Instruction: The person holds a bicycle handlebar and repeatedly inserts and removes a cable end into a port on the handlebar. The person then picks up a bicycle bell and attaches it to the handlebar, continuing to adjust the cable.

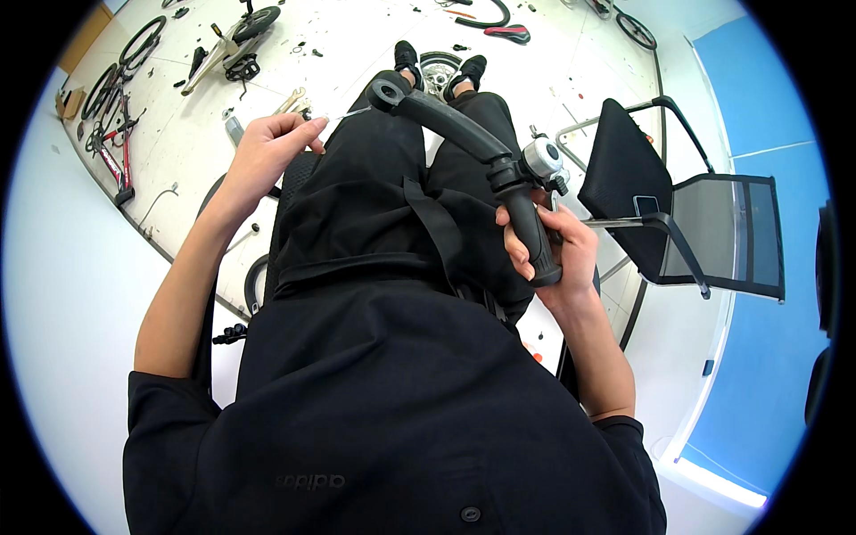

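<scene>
My right hand (557, 245) is wrapped around the black rubber grip of a dark handlebar piece (455, 129). The bar slants up and left over my legs and ends in a round eye with a hole. Next to the grip, a silver bicycle bell (542, 157) is clamped on. My left hand (281, 147) pinches a thin metal rod (352, 113) between thumb and fingertips. The rod's far tip lies close to the bar's eye; whether they touch I cannot tell. What kind of tool the rod is does not show.
To my right stands a black chair (624, 169) with a phone (646, 207) on its seat. A wheel (441, 71) lies between my shoes. Bicycle frames (120, 152), a red-and-black saddle (506, 34), wrenches (292, 100) and small parts lie about the white floor.
</scene>
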The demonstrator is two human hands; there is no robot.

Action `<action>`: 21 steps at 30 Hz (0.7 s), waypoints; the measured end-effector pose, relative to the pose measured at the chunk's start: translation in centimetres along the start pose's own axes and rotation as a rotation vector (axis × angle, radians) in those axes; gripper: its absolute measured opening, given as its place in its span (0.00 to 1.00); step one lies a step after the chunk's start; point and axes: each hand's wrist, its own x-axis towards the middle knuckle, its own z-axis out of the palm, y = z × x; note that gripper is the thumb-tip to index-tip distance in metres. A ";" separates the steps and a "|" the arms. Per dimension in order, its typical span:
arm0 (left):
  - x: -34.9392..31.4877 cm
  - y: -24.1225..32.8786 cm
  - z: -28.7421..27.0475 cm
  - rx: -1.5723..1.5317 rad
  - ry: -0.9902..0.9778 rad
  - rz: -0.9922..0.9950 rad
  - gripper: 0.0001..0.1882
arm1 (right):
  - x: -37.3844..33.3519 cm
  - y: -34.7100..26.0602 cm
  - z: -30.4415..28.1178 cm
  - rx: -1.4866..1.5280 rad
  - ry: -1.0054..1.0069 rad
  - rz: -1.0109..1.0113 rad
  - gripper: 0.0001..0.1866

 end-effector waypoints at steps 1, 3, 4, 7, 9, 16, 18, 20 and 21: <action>0.0 0.0 0.0 0.003 0.000 0.001 0.19 | 0.0 0.0 0.0 -0.016 -0.004 0.001 0.18; -0.1 0.1 0.0 0.000 0.003 -0.003 0.19 | 0.1 0.0 0.0 -0.009 -0.014 0.009 0.21; -0.1 0.1 0.0 -0.001 0.005 -0.005 0.19 | 0.0 0.2 -0.2 0.014 -0.021 0.015 0.23; -0.1 0.1 0.0 0.000 0.005 -0.008 0.19 | -0.1 0.2 0.3 0.062 0.021 -0.009 0.27; 0.0 0.0 0.0 0.001 0.004 -0.008 0.19 | -0.1 0.1 0.5 0.081 0.025 -0.030 0.29; 0.0 -0.1 0.0 -0.004 0.016 -0.006 0.19 | -0.1 0.0 0.4 0.087 -0.007 -0.055 0.31; 0.0 -0.1 0.0 -0.005 0.020 -0.014 0.19 | 0.0 -0.1 0.4 0.088 0.001 -0.047 0.31; 0.0 0.0 0.0 -0.005 0.021 -0.014 0.19 | 0.0 0.0 0.5 0.087 0.023 -0.040 0.30; -0.1 0.0 0.0 -0.004 0.021 -0.010 0.18 | 0.0 0.0 0.4 0.084 0.024 -0.038 0.30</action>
